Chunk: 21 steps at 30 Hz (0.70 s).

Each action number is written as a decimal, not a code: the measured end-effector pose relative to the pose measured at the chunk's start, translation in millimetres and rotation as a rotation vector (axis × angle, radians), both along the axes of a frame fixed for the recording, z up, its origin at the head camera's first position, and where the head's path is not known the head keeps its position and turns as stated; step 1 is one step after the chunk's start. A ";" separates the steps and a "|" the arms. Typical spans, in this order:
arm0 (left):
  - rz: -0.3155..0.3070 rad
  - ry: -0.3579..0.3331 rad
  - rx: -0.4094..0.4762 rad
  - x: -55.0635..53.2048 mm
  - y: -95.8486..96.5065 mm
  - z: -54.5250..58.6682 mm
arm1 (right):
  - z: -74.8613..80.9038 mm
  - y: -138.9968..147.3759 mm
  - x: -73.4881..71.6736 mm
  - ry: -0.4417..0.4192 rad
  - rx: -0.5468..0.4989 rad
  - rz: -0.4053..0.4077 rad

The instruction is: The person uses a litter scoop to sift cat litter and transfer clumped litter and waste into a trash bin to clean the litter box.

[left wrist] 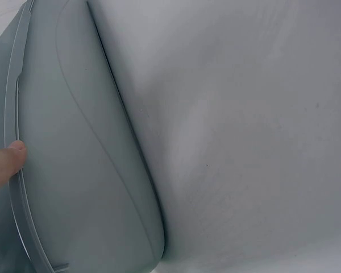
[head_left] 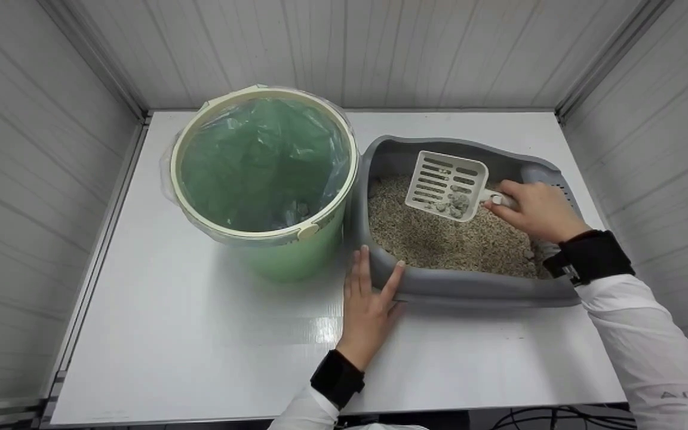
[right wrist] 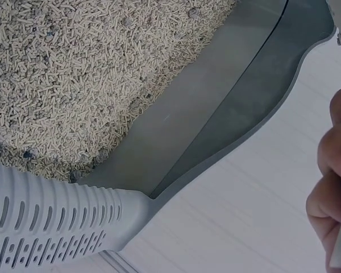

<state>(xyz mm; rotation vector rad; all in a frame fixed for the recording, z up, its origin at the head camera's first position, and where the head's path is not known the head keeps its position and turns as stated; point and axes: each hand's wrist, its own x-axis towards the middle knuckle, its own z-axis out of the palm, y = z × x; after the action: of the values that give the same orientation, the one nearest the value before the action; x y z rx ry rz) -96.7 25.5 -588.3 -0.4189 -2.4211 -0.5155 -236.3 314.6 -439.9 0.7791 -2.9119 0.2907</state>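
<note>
Head view: right hand grips scoop, partly hiding its handle; left hand, fingers extended, touches tray.

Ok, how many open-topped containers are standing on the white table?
2: the round, cream-rimmed green plastic bin on the left, and the grey plastic litter box beside it on the right. None seems to be hidden.

The scoop presents as smooth plastic, the tray as smooth, matt plastic, the litter as rough and granular, the bin as smooth plastic, its liner as glossy, crinkled plastic film, the tabletop as smooth and semi-glossy, the sleeve as creased cloth and the wristband as matt fabric.
</note>
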 end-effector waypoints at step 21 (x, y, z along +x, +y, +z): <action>-0.004 0.001 0.009 -1.9 0.8 -2.5 | 31.0 -9.4 -3.3 -0.183 -0.035 -0.024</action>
<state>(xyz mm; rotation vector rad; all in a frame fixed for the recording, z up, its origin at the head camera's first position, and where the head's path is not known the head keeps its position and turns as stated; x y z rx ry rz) -98.6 26.3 -590.8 -0.4205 -2.4160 -0.5278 -239.6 305.3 -409.0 0.7492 -3.0736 0.4307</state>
